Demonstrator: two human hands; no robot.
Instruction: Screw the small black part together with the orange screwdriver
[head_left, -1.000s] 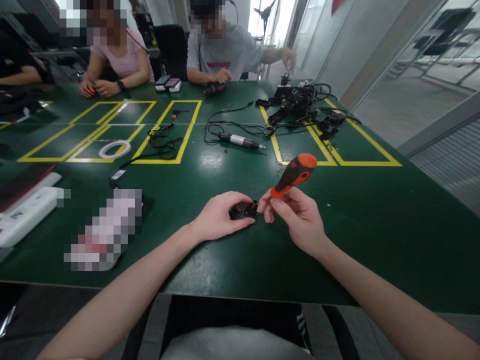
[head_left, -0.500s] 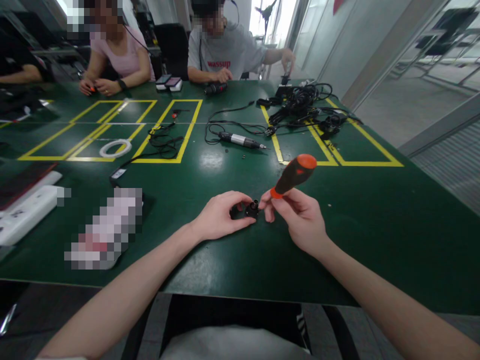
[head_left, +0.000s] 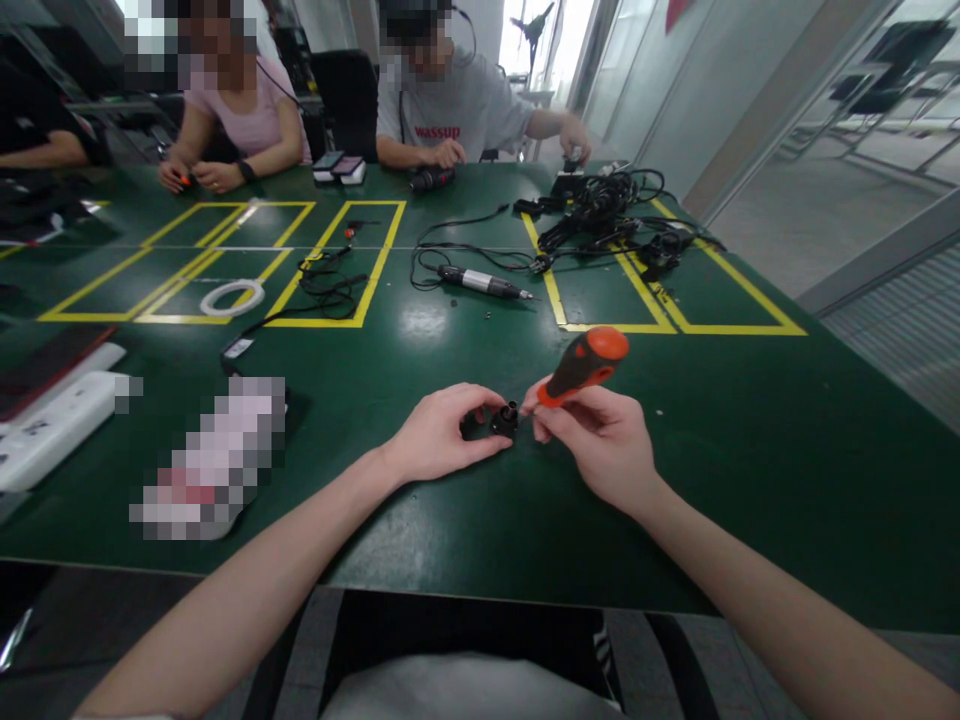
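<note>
My left hand (head_left: 454, 432) rests on the green table, its thumb and fingers closed round a small black part (head_left: 504, 420) with a short metal tube on top. Just to the right, my right hand (head_left: 600, 435) grips a screwdriver (head_left: 589, 365) with an orange and black handle. The handle leans up and to the right, and the tool's tip end points at the side of the black part. Whether the tip touches it is too small to tell.
A pen-shaped electric tool (head_left: 484, 283) lies beyond my hands, with tangled black cables (head_left: 600, 210) behind it. A white tape ring (head_left: 232, 297) and power strips (head_left: 64, 425) are at the left. Two people (head_left: 457, 110) sit across the green table (head_left: 450, 540).
The screwdriver handle has tipped lower, and my right hand has shifted slightly. My left hand still holds the black part in the same place. Across the table, a person's hand has moved a little lower.
</note>
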